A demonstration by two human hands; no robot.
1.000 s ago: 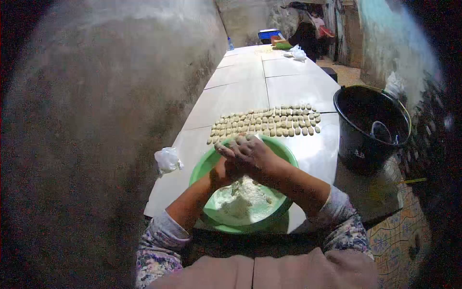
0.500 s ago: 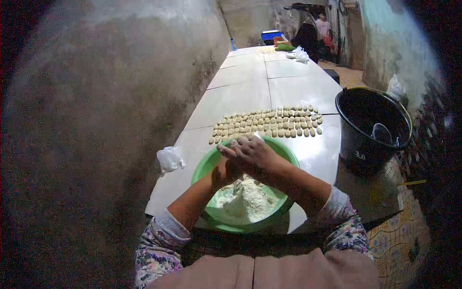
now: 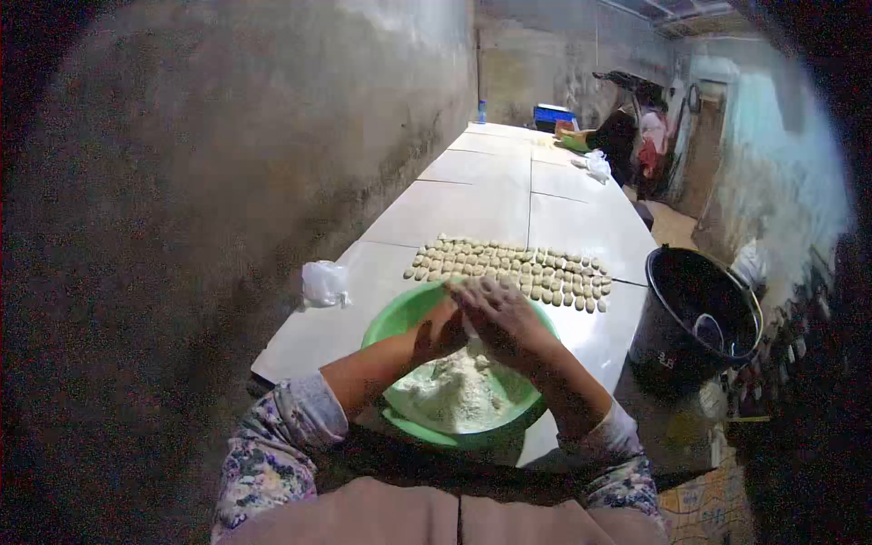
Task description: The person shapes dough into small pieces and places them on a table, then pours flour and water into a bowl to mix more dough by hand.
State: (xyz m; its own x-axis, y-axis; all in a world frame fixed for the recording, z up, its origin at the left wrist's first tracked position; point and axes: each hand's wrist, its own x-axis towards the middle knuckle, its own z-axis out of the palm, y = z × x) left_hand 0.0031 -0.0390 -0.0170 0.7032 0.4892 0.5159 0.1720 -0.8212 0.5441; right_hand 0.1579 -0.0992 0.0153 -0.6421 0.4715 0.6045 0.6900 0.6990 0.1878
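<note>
A green basin [image 3: 409,423] holding a heap of white flour [image 3: 459,391] stands at the near end of the table. Both hands meet above its far part. My left hand [image 3: 445,322] is underneath, largely covered, its fingers hidden. Over it lies my right hand [image 3: 501,313], with flour on it and its fingers bent together against the left. Whatever is between the palms cannot be seen. Just beyond the basin, several rows of small pale dough pieces [image 3: 509,263] lie on the white tiled table [image 3: 409,213].
A clear plastic bag [image 3: 324,283] lies at the table's left edge by the wall. A large black bucket [image 3: 649,341] stands at the right. Toward the far end are another plastic bag [image 3: 596,166], a blue crate [image 3: 552,115] and people [image 3: 652,136].
The view has tilted up and turned, so the dough pieces and far table sit lower in the picture. My hands stay together over the basin, the right one now flatter on top.
</note>
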